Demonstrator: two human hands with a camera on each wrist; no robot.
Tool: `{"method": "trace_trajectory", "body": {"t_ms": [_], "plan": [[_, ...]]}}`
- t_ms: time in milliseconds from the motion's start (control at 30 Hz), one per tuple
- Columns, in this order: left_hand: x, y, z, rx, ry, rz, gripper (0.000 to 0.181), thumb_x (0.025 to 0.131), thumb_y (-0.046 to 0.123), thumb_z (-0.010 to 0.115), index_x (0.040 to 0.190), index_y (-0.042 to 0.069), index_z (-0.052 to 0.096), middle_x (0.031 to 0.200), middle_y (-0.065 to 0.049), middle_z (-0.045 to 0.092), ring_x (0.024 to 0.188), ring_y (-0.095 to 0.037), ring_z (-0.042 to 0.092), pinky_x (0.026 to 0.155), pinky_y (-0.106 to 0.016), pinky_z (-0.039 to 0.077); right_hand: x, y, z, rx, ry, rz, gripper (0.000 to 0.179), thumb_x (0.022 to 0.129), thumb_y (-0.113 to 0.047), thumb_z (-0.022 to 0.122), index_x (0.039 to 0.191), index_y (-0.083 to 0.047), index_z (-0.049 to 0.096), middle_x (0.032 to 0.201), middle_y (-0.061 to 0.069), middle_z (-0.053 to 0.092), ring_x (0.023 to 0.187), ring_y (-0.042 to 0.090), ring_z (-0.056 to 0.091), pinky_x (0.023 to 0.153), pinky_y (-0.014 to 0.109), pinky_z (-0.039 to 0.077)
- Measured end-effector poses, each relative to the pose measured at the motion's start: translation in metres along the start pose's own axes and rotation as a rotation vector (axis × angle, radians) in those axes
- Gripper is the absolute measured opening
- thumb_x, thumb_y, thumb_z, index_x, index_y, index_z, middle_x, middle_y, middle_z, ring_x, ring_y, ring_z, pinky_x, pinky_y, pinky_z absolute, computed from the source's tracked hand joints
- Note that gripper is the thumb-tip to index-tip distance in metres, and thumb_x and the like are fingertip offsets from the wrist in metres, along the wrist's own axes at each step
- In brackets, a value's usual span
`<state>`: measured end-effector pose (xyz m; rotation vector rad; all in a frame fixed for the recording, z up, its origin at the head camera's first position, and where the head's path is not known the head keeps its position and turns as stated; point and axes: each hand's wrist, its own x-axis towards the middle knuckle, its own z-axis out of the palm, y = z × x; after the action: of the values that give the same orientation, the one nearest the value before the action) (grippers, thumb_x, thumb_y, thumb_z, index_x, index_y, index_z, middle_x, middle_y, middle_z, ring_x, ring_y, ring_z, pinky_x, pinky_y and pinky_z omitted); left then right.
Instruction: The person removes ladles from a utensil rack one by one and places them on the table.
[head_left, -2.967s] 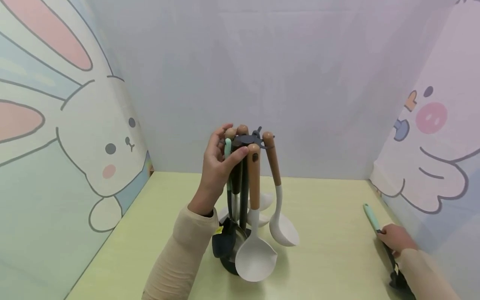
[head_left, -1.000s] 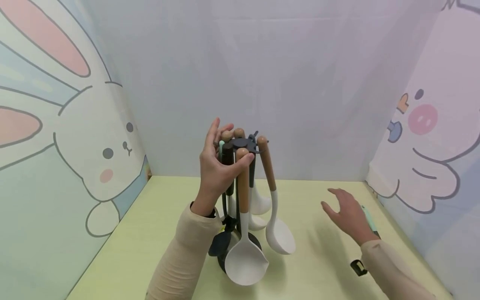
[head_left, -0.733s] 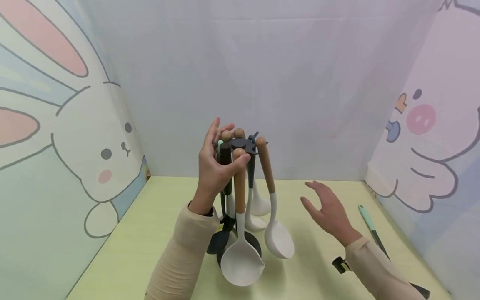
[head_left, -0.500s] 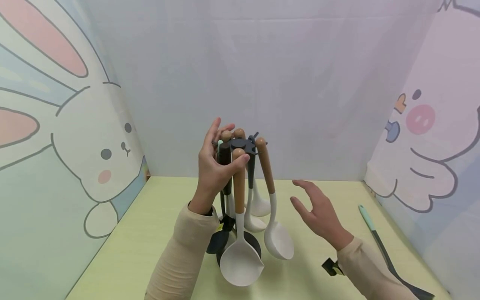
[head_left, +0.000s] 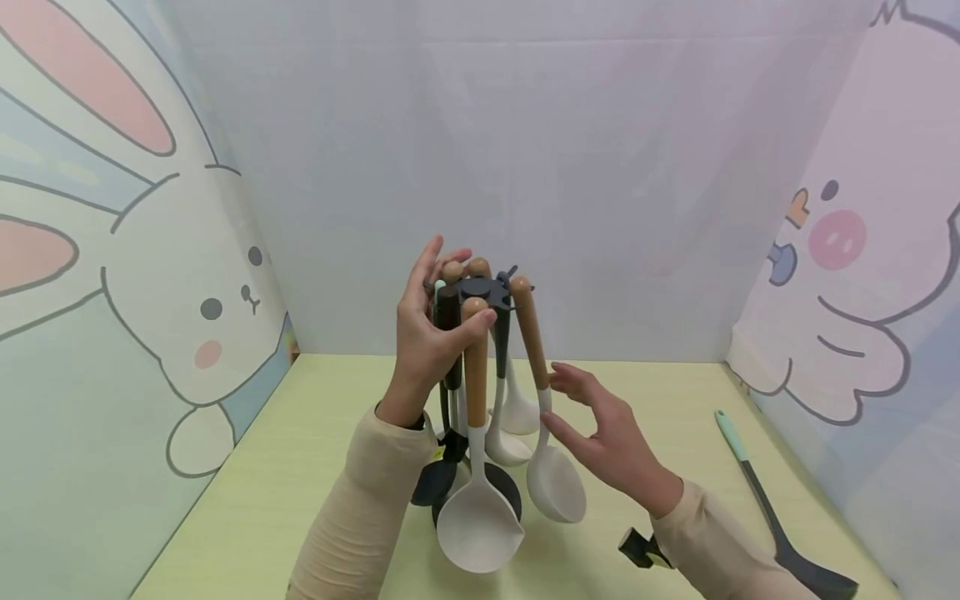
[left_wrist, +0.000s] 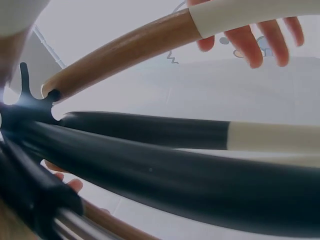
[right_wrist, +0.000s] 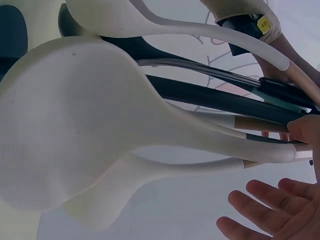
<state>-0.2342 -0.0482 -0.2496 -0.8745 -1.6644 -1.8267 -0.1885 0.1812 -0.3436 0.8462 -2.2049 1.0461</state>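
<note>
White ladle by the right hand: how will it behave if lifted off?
Probably stiff: the white ladle hangs at a slant without visible sag. Likely bottom-heavy, given its broad bowl below a slim wooden handle. May swing if nudged, since it seems hung only near its top, from the rack.

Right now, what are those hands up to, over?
Left hand holding utensil rack. Right hand at neck of rightmost ladle, contact unclear. Black-handled utensil hanging close by.
</note>
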Motion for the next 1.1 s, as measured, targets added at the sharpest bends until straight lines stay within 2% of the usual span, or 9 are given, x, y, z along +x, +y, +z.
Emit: {"method": "trace_trajectory", "body": {"t_ms": [300,467,667,933,1100], "plan": [[0.001,-0.001,0.000,-0.034,-0.009,0.009,0.111,0.073,0.053,0.076,0.155,0.000,0.025,0.142,-0.020,0.050,0.125,-0.024,0.053,0.096,-0.027,0.048,-0.003,-0.006,0.012,0.048,-0.071,-0.013,0.075,0.083,0.002,0.077,0.148,-0.008,0.040,0.128,0.014,0.064,0.101,0.026,0.070,0.082,0.042,0.057],[0.002,-0.001,-0.001,-0.063,-0.019,0.007,0.111,0.073,0.054,0.077,0.155,0.000,0.025,0.142,-0.022,0.050,0.125,-0.023,0.053,0.094,-0.026,0.049,-0.003,-0.006,0.017,0.098,-0.065,-0.048,0.072,0.083,0.011,0.072,0.146,-0.005,0.041,0.120,0.016,0.067,0.092,0.025,0.073,0.077,0.035,0.058],[0.002,-0.002,-0.001,-0.082,-0.036,0.004,0.113,0.073,0.056,0.077,0.155,0.000,0.025,0.141,-0.023,0.050,0.122,-0.021,0.054,0.091,-0.025,0.050,-0.006,-0.008,0.018,0.122,-0.056,-0.050,0.070,0.084,0.013,0.069,0.146,-0.004,0.040,0.115,0.014,0.068,0.078,0.014,0.072,0.065,0.025,0.057],[0.004,-0.004,-0.003,-0.111,-0.055,-0.011,0.102,0.074,0.041,0.073,0.155,0.001,0.026,0.141,-0.022,0.050,0.119,-0.020,0.055,0.090,-0.025,0.050,-0.009,-0.010,0.020,0.157,-0.043,-0.070,0.070,0.084,0.017,0.067,0.146,-0.001,0.039,0.102,0.010,0.068,0.076,0.015,0.071,0.064,0.026,0.057],[0.005,-0.005,-0.005,-0.113,-0.066,-0.017,0.103,0.073,0.045,0.074,0.155,0.001,0.028,0.141,-0.022,0.050,0.122,-0.022,0.054,0.091,-0.025,0.050,-0.010,-0.011,0.021,0.175,-0.041,-0.070,0.069,0.085,0.018,0.065,0.145,-0.001,0.039,0.097,0.009,0.066,0.074,0.016,0.071,0.065,0.026,0.057]]}}
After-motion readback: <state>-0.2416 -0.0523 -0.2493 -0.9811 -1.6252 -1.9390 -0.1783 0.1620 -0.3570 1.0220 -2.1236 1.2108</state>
